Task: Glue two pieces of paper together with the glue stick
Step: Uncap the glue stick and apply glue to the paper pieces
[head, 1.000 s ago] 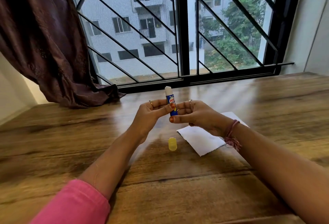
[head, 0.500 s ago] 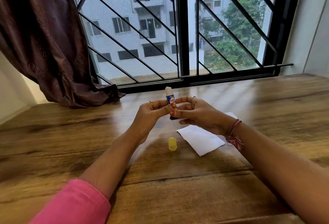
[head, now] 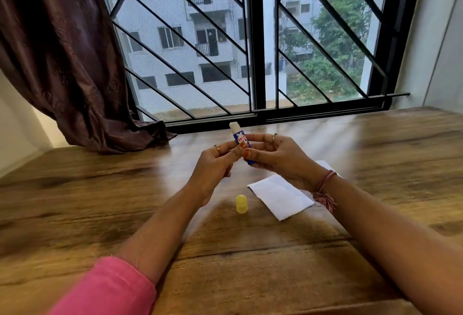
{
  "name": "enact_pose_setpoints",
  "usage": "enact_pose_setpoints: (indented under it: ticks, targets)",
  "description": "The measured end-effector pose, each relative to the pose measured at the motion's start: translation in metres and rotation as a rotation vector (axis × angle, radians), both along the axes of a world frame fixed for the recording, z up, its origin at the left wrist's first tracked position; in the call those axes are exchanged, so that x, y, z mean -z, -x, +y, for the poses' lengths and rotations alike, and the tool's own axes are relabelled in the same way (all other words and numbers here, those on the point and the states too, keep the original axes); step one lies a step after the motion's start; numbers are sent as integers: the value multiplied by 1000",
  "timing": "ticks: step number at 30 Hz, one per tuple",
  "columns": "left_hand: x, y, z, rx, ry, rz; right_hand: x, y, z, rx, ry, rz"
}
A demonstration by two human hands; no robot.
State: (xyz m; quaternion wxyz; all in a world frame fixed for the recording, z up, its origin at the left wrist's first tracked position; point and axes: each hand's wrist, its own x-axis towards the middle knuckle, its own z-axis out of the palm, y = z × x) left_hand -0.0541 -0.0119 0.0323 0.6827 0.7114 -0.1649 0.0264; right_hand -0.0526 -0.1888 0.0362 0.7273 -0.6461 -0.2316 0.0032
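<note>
Item: glue stick (head: 241, 142), uncapped, held in both hands above the counter (head: 125, 202).

My left hand (head: 213, 164) pinches the blue tube mid-barrel with curled fingers; my right hand (head: 278, 157) grips its lower end, as if to twist. Long axis near upright, leaning slightly left, with the white waxy glue tip on top. Paper (head: 280, 197), a white, flat, thin sheet, lies on the counter below and just under my right wrist, nearer that hand; I judge the stick must tip downward to meet it. I cannot tell whether there are two pieces. Yellow ribbed plastic cap (head: 241, 204) stands left of the paper. Counter is glossy wood grain.
</note>
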Motion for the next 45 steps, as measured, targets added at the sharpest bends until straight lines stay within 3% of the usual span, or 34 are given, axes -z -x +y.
enact_pose_setpoints:
  ticks: [6, 10, 16, 20, 30, 35, 39, 45]
  targets:
    - [-8, 14, -2, 104, 77, 66, 1, 0, -3, 27, -7, 6]
    - [-7, 35, 2, 49, -217, -107, -1, 6, -11, 88, 38, 4]
    - [12, 87, 0, 192, -597, -423, 0, 21, -46, 216, 169, -16]
    - [18, 97, -3, 161, -891, -608, 3, 37, -76, 252, 192, -5]
    - [27, 99, -14, -43, -1145, -642, 24, 70, -135, 238, 66, 86]
    - [26, 98, -17, -11, -1167, -644, 28, 68, -134, 263, -68, 187]
    - [23, 108, -17, 111, -1134, -623, 27, 70, -126, 271, -40, 207]
    - [29, 139, -20, 94, -1033, -798, 24, 78, -119, 222, -6, 217]
